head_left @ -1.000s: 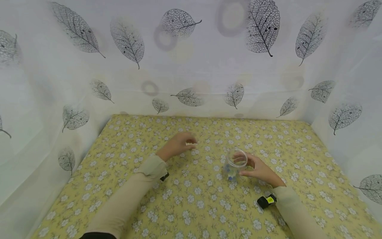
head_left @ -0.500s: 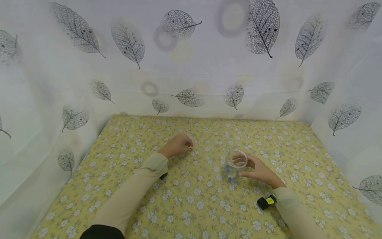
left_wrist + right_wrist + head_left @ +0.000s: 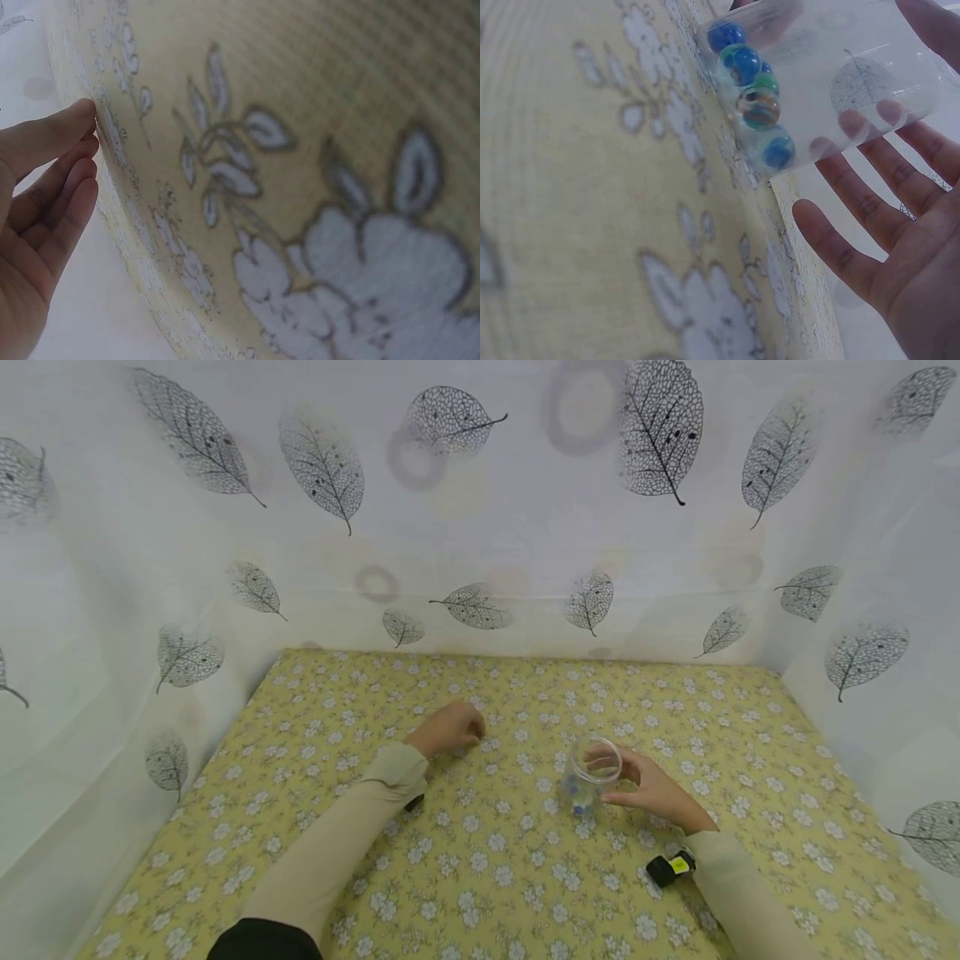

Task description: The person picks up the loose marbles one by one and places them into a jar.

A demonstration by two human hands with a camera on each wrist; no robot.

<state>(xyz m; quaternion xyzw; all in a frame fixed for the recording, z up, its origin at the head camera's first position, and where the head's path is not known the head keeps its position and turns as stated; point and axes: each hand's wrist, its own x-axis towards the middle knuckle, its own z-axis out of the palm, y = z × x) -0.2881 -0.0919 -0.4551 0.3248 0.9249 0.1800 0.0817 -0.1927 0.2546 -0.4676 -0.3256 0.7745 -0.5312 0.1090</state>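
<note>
Clear plastic, round and open-mouthed, the jar [image 3: 590, 772] stands upright on the tablecloth [image 3: 487, 860] right of the table's middle, well in from every edge. I see glass marbles [image 3: 751, 90] heaped at its bottom, blue, green and one striped orange, smooth and glossy through the wall. My right hand [image 3: 654, 789] cups the jar from the right side, its fingers [image 3: 885, 172] spread and nearly straight against the wall, steadying rather than clamping. My left hand [image 3: 450, 727] rests knuckles-up on the cloth left of the jar, well apart from it; its fingers [image 3: 56, 180] lie together, gently bent, tips on the fabric. I cannot tell whether they hold anything.

I judge this to be the gathering step: marbles go into the jar one at a time, and the left hand is down at the cloth for another. Next it needs a light fingertip pinch, since a marble rolls easily.

The cloth is woven yellow cotton printed with white flowers; leaf-print curtains [image 3: 480, 510] wall the table.
</note>
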